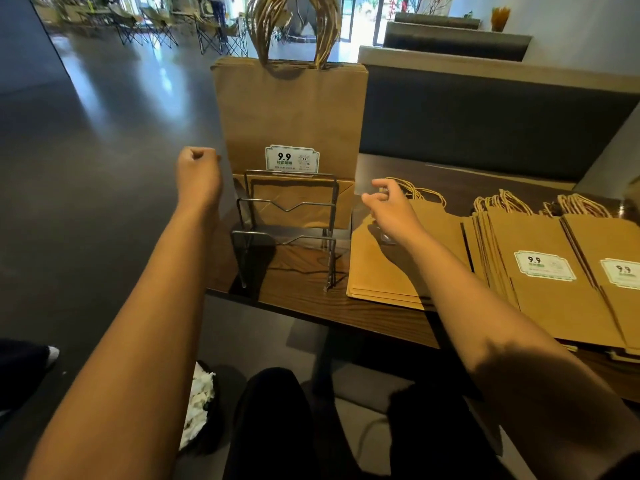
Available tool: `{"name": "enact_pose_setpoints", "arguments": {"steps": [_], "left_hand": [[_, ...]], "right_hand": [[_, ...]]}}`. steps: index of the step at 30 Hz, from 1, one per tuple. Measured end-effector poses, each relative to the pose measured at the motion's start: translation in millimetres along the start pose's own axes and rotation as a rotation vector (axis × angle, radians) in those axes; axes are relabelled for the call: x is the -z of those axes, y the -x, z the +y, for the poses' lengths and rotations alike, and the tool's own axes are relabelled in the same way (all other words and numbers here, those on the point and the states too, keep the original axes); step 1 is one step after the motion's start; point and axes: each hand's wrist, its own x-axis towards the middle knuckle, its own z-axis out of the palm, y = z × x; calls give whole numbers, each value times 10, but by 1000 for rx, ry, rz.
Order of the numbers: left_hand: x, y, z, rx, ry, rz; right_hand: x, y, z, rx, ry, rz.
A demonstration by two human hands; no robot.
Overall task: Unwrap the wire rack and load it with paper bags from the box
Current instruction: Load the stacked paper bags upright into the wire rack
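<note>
Wire rack sits between your hands on the table, upright paper bags in its back slot. Left hand clenched on nothing, right hand loose over flat bags. Rightmost stack's cut off.

Left grip fisted, empty; right grip loosely curled.

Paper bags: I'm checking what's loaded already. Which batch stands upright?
The batch in the wire rack stands upright, handles up, sticker facing the camera. The three other stacks lie flat on the table.
</note>
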Motion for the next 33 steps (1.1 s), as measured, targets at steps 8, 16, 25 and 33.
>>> {"name": "enact_pose_setpoints", "arguments": {"steps": [8,16,25,33], "left_hand": [[-460,547,561,-353,55,159],[-1200,1357,481,-375,17,-405],[-1594,1542,-368,30,-864,-833],[-1527,1597,-374,97,-648,-793]], "right_hand": [[674,129,223,-194,11,90],[1019,370,508,-310,94,100],[1193,502,698,-340,186,-35],[1178,502,769,-305,80,73]]}}
